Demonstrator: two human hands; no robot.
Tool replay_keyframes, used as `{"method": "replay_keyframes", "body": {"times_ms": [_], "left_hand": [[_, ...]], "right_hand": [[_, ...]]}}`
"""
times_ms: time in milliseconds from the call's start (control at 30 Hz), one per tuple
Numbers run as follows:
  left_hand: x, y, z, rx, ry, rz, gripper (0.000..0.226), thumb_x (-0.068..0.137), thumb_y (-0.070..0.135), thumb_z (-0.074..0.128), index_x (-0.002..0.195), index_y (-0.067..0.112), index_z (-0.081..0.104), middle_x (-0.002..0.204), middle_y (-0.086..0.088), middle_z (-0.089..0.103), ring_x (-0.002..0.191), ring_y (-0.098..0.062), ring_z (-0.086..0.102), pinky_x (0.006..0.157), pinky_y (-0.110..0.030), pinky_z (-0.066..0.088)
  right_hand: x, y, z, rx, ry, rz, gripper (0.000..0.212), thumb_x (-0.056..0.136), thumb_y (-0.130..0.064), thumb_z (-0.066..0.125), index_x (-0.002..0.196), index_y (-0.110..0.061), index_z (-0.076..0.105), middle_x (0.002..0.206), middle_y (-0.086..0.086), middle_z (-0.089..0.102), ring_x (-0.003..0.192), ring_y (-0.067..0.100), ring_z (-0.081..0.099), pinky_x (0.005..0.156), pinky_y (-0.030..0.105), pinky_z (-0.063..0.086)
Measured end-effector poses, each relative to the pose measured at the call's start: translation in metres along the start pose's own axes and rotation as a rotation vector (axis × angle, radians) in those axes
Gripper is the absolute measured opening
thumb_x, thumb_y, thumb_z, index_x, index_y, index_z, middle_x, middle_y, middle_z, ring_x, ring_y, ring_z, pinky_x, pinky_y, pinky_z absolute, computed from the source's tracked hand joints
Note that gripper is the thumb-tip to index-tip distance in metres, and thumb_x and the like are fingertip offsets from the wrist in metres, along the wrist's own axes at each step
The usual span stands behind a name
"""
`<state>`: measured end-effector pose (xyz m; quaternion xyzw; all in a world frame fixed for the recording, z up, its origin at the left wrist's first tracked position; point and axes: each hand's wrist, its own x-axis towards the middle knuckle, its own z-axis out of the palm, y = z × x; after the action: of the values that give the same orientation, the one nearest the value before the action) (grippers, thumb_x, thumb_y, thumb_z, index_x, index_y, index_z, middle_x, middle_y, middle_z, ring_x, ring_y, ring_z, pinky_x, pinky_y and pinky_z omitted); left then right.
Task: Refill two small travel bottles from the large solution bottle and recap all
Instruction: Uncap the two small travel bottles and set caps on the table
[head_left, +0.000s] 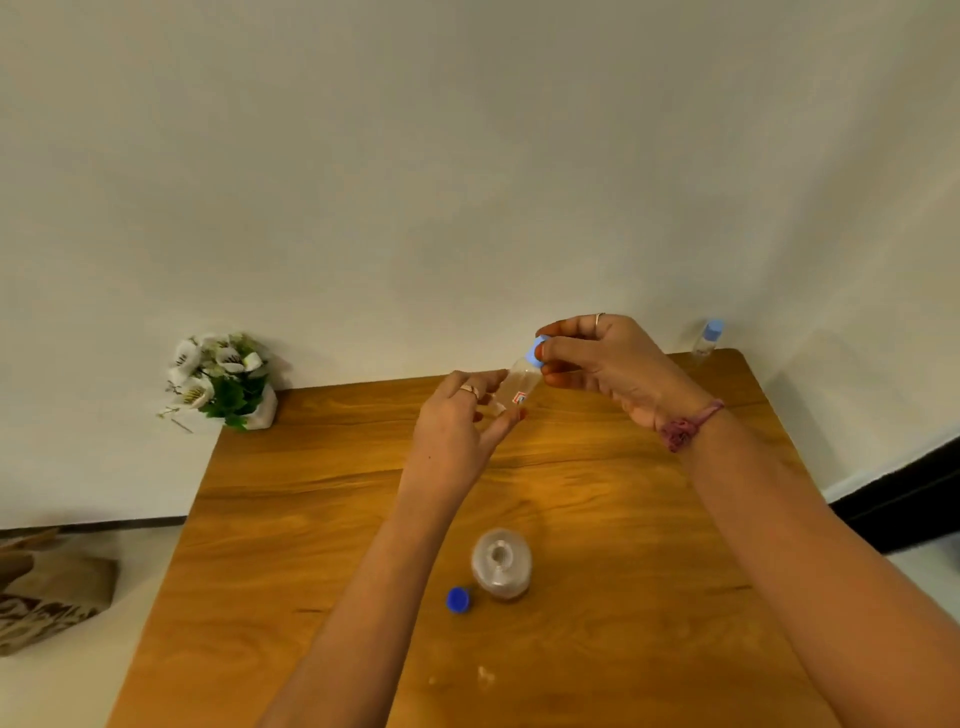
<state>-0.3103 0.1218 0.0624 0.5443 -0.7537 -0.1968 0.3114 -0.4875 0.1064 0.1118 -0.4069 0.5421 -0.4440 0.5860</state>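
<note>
A small clear travel bottle (522, 383) is held tilted in the air above the far middle of the wooden table (311, 509). My left hand (460, 426) grips its lower body. My right hand (602, 364) pinches its light blue cap (535, 353) at the top. The large clear solution bottle (501, 564) stands open near the table's middle, seen from above. Its dark blue cap (457, 599) lies on the table just left of it. A second small bottle (707, 338) with a light blue cap stands at the far right corner.
A white pot of artificial flowers (223, 382) sits at the table's far left corner against the wall. A brown patterned bag (47, 592) lies on the floor to the left. A dark strip of floor or furniture (904, 493) shows to the right.
</note>
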Motion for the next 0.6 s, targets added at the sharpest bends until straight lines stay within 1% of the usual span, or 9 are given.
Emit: {"method": "replay_keyframes", "body": {"times_ms": [67,167,233,333,400,500,533,600], "left_hand": [[-0.013,-0.002,-0.020,0.014,0.025,0.010,0.047,0.079,0.035,0.073,0.121,0.015,0.063,0.108,0.003,0.063,0.086,-0.001,0.055,0.069,-0.005,0.041],[-0.033,-0.009,-0.046,0.010,0.024,-0.055,0.053,0.076,0.041,0.075,0.120,0.013,0.063,0.105,0.002,0.066,0.085,-0.003,0.056,0.067,-0.005,0.041],[-0.043,-0.014,-0.057,-0.005,0.029,-0.073,0.052,0.076,0.042,0.075,0.118,0.013,0.064,0.103,0.002,0.068,0.084,-0.004,0.058,0.066,-0.004,0.041],[-0.058,-0.022,-0.072,-0.012,0.066,-0.050,0.046,0.078,0.039,0.073,0.115,0.012,0.066,0.101,0.000,0.067,0.083,-0.007,0.059,0.069,-0.012,0.047],[-0.067,-0.026,-0.080,-0.015,0.097,-0.042,0.044,0.080,0.038,0.072,0.114,0.011,0.066,0.101,0.000,0.066,0.084,-0.007,0.059,0.071,-0.014,0.047],[-0.082,-0.030,-0.092,-0.062,0.094,-0.063,0.043,0.080,0.038,0.072,0.113,0.012,0.066,0.102,0.001,0.066,0.085,-0.006,0.059,0.069,-0.008,0.044],[-0.087,-0.031,-0.096,-0.089,0.083,-0.075,0.042,0.080,0.037,0.072,0.114,0.011,0.066,0.101,0.001,0.067,0.084,-0.006,0.059,0.069,-0.007,0.044],[-0.098,-0.033,-0.104,-0.163,0.043,-0.096,0.040,0.081,0.033,0.073,0.114,0.012,0.066,0.100,0.002,0.068,0.083,-0.005,0.060,0.067,-0.007,0.045]], "right_hand": [[-0.015,-0.006,0.019,-0.005,-0.035,0.002,0.014,0.082,-0.003,0.067,0.095,-0.003,0.066,0.079,0.008,0.069,0.063,0.009,0.065,0.060,0.021,0.056],[-0.032,-0.011,0.048,-0.097,-0.065,-0.011,0.013,0.083,-0.006,0.066,0.096,-0.004,0.066,0.080,0.007,0.068,0.065,0.011,0.065,0.061,0.021,0.057],[-0.041,-0.014,0.064,-0.157,-0.083,-0.024,0.014,0.083,-0.009,0.066,0.097,-0.005,0.067,0.082,0.007,0.068,0.067,0.012,0.065,0.063,0.022,0.057],[-0.050,-0.017,0.087,-0.301,-0.088,-0.071,0.027,0.079,-0.024,0.072,0.098,-0.005,0.067,0.082,0.006,0.070,0.067,0.011,0.066,0.064,0.022,0.057],[-0.055,-0.019,0.098,-0.472,-0.078,-0.135,0.033,0.075,-0.033,0.075,0.095,-0.007,0.068,0.079,0.005,0.071,0.065,0.011,0.068,0.064,0.022,0.057],[-0.063,-0.021,0.111,-0.676,-0.108,-0.279,0.031,0.075,-0.029,0.075,0.095,-0.006,0.069,0.077,0.004,0.072,0.067,0.014,0.070,0.069,0.025,0.058],[-0.067,-0.022,0.114,-0.735,-0.134,-0.347,0.028,0.077,-0.027,0.074,0.096,-0.007,0.069,0.078,0.003,0.071,0.069,0.013,0.069,0.069,0.024,0.057],[-0.076,-0.022,0.120,-0.852,-0.215,-0.478,0.023,0.079,-0.024,0.072,0.100,-0.015,0.069,0.091,-0.001,0.068,0.081,0.013,0.066,0.074,0.023,0.054]]}}
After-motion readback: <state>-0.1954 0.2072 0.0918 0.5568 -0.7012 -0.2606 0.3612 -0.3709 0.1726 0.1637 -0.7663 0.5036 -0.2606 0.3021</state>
